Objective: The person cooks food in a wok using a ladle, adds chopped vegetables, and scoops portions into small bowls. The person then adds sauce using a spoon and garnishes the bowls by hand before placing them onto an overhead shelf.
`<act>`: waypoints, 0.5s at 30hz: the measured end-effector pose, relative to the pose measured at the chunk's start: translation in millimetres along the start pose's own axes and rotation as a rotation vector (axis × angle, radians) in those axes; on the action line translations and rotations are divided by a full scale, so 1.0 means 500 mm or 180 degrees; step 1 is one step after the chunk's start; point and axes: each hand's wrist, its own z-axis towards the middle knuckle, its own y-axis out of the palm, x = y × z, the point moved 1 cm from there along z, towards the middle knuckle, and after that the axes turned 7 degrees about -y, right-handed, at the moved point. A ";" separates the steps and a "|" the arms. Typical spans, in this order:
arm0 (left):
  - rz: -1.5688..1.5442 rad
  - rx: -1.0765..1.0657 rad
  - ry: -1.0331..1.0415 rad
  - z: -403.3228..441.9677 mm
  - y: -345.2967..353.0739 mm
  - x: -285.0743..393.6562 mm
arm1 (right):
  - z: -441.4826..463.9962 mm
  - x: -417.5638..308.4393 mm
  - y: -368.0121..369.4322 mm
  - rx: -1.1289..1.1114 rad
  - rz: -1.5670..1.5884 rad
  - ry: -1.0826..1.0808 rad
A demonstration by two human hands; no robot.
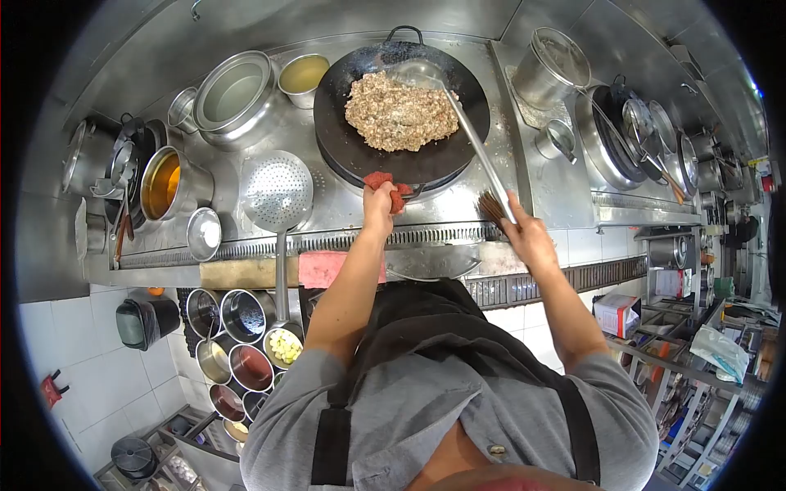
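A big black wok point(344, 135) sits on the steel stove, with a heap of crumbled, browned minced food point(401, 113) in it. My left hand point(379, 214) is closed on a red cloth point(396, 196) at the wok's near handle. Fingers wrapped round, my right hand point(528, 233) holds the long handle of a metal ladle point(476, 139), whose bowl rests in the wok at the far side of the food. A brown bristle brush point(491, 208) lies just left of my right hand.
Left of the wok are a perforated skimmer point(277, 191), a pot of amber liquid point(161, 185), a large pot point(233, 92) and a bowl of yellow liquid point(304, 74). A tall steel container point(550, 69) stands right. Several small pots point(250, 367) sit lower left.
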 end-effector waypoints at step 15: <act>0.0251 -0.0135 -0.0060 0.006 -0.013 -0.004 | 0.068 0.019 0.113 -0.0749 -0.0835 -0.0758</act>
